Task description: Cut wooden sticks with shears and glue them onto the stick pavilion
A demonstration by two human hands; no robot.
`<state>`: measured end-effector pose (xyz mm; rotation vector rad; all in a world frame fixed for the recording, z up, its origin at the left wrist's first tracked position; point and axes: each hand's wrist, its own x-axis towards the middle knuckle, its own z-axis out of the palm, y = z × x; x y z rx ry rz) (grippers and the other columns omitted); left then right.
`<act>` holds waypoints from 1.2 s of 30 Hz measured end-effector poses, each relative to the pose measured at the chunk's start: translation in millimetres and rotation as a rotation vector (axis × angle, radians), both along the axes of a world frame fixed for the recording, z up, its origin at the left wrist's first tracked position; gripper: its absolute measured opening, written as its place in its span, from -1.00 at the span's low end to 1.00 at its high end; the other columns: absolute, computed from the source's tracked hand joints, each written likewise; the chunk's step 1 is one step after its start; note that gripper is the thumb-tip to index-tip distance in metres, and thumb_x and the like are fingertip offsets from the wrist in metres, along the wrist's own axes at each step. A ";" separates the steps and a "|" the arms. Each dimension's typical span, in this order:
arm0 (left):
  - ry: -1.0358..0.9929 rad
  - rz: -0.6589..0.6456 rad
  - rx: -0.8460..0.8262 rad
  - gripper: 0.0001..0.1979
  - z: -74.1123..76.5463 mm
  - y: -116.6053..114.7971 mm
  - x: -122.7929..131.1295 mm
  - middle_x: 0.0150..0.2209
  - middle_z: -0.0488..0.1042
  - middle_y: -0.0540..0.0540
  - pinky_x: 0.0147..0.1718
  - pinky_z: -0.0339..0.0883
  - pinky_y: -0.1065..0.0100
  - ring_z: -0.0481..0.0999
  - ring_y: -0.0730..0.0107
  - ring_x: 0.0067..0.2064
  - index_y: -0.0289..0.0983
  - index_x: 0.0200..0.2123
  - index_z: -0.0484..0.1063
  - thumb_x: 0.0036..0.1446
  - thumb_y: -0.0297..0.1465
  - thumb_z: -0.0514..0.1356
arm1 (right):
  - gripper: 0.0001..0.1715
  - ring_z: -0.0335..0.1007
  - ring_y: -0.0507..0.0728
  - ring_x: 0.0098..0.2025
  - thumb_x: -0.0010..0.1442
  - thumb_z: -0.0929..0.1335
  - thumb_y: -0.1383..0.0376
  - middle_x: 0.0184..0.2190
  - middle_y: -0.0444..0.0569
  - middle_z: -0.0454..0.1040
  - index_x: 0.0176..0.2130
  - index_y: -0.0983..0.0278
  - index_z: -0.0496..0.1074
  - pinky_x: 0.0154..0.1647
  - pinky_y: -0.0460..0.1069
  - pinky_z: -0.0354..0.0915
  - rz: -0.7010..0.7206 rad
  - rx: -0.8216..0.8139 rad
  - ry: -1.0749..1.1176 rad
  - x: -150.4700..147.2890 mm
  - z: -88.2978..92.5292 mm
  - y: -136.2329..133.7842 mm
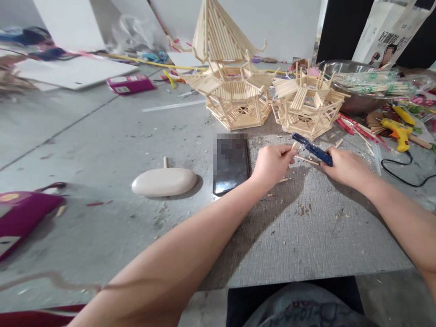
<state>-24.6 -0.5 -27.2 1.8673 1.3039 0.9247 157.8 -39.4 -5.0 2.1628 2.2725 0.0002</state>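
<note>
My left hand (274,164) is closed in a pinch on a short, pale wooden stick (294,146), its end poking up past the fingertips. My right hand (347,168) is wrapped around a slim dark blue hand tool (315,151); its exact kind is hard to make out. The tool's far end reaches leftward, close to the stick. Under the tool, another thin wooden stick (307,160) spans the gap between both hands. Behind them stands a partly built stick model (308,109), with a taller pagoda of wooden sticks (238,91) to its left.
A black phone (232,165) lies beside my left wrist, with a pale oval case (165,181) further left. At right are a yellow glue gun (398,131) with its cord and a metal bowl (357,102) holding bagged sticks. Wood scraps litter the grey table (323,236).
</note>
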 end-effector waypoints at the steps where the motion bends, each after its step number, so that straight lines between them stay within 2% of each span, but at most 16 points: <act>1: -0.035 0.007 -0.025 -0.75 -0.4 0.5 0.3 -0.66 0.40 0.03 -0.62 0.17 0.49 0.34 0.57 -0.67 -0.29 -0.65 0.36 0.00 -0.33 0.08 | -0.62 0.41 0.26 -0.36 0.10 0.19 0.11 -0.37 0.11 0.48 -0.17 0.27 0.34 -0.47 0.05 0.18 -0.004 0.017 0.006 1.9 0.0 1.2; 4: -0.209 0.037 -0.143 -0.81 -1.2 2.4 1.4 -0.62 0.43 0.00 -0.63 0.21 0.48 0.34 0.57 -0.68 -0.29 -0.59 0.40 -0.02 -0.34 0.12 | -0.55 0.41 0.26 -0.32 0.11 0.20 0.10 -0.31 0.12 0.48 -0.07 0.28 0.30 -0.42 0.07 0.21 -0.016 0.111 0.036 11.0 0.9 6.5; 7: -0.402 0.067 -0.253 -0.84 -0.7 4.1 1.9 -0.58 0.46 -0.03 -0.63 0.24 0.48 0.39 0.55 -0.63 -0.30 -0.54 0.41 -0.02 -0.34 0.15 | -0.41 0.39 0.28 -0.25 0.11 0.17 0.00 -0.22 0.17 0.45 0.01 0.30 0.24 -0.35 0.10 0.24 -0.014 0.157 0.048 23.0 -1.3 13.4; 11: -0.529 0.117 -0.220 -0.83 1.5 4.0 1.5 -0.57 0.46 -0.05 -0.60 0.26 0.49 0.42 0.56 -0.58 -0.32 -0.54 0.40 -0.02 -0.33 0.16 | -0.25 0.37 0.32 -0.19 0.08 0.14 -0.12 -0.18 0.24 0.41 0.03 0.38 0.21 -0.28 0.15 0.24 -0.029 0.087 -0.051 31.2 -12.7 19.8; 16: -0.523 0.107 -0.203 -0.83 1.4 1.9 2.8 -0.57 0.46 -0.04 -0.59 0.27 0.49 0.41 0.56 -0.58 -0.32 -0.52 0.40 -0.02 -0.32 0.17 | -0.11 0.31 0.36 -0.10 0.01 0.11 -0.22 -0.14 0.31 0.37 -0.03 0.44 0.26 -0.17 0.19 0.20 0.000 0.070 -0.122 23.9 -19.3 19.0; 18: -0.518 0.104 -0.208 -0.83 0.8 1.5 3.3 -0.56 0.47 -0.04 -0.58 0.28 0.49 0.42 0.56 -0.58 -0.32 -0.52 0.41 -0.02 -0.32 0.17 | -0.17 0.32 0.33 -0.13 0.07 0.04 -0.20 -0.15 0.29 0.38 -0.06 0.40 0.30 -0.22 0.17 0.21 0.010 0.036 -0.080 23.6 -14.9 18.1; 21: -0.519 0.098 -0.225 -0.83 -0.1 1.2 3.5 -0.55 0.47 -0.05 -0.57 0.28 0.49 0.42 0.55 -0.57 -0.32 -0.51 0.41 -0.03 -0.32 0.18 | -0.34 0.36 0.26 -0.19 0.20 -0.01 -0.04 -0.20 0.18 0.44 -0.14 0.31 0.37 -0.27 0.11 0.23 0.010 0.043 -0.007 34.0 -5.9 20.6; 24: -0.513 0.084 -0.231 -0.83 -0.8 0.8 3.4 -0.54 0.48 -0.06 -0.57 0.28 0.49 0.43 0.55 -0.57 -0.32 -0.49 0.42 -0.03 -0.32 0.18 | -0.56 0.36 0.21 -0.20 0.22 0.08 0.17 -0.25 0.08 0.47 -0.21 0.27 0.43 -0.25 0.07 0.22 -0.035 0.150 -0.029 55.8 -3.0 28.0; 27: -0.493 0.067 -0.236 -0.81 -1.1 0.2 3.7 -0.54 0.47 -0.06 -0.58 0.25 0.51 0.42 0.56 -0.56 -0.33 -0.51 0.41 -0.03 -0.30 0.18 | -0.68 0.36 0.18 -0.18 0.14 0.17 0.30 -0.25 0.03 0.49 -0.23 0.25 0.45 -0.22 0.04 0.20 -0.034 0.150 -0.075 78.6 -10.0 36.7; 31: -0.496 0.033 -0.280 -0.80 -0.4 -0.6 4.8 -0.55 0.47 -0.05 -0.60 0.22 0.54 0.42 0.57 -0.57 -0.34 -0.54 0.40 -0.04 -0.30 0.19 | -0.69 0.31 0.15 -0.10 0.11 0.21 0.34 -0.14 -0.01 0.45 -0.18 0.23 0.43 -0.19 0.01 0.19 0.093 0.116 -0.104 92.5 -23.0 44.1; 33: -0.535 0.015 -0.332 -0.83 0.4 -0.9 5.1 -0.56 0.46 -0.04 -0.60 0.22 0.53 0.42 0.57 -0.57 -0.34 -0.52 0.40 -0.03 -0.33 0.19 | -0.73 0.32 0.15 -0.13 0.12 0.21 0.32 -0.18 -0.01 0.46 -0.21 0.22 0.43 -0.24 0.01 0.19 0.121 0.096 -0.146 91.7 -25.4 45.3; 36: -0.613 -0.009 -0.436 -0.87 1.8 -1.2 5.2 -0.55 0.46 -0.03 -0.58 0.25 0.50 0.44 0.55 -0.57 -0.34 -0.48 0.40 -0.01 -0.37 0.18 | -0.79 0.34 0.17 -0.22 0.11 0.22 0.29 -0.31 0.01 0.47 -0.34 0.25 0.43 -0.35 0.00 0.15 0.086 0.063 -0.230 86.4 -22.7 44.1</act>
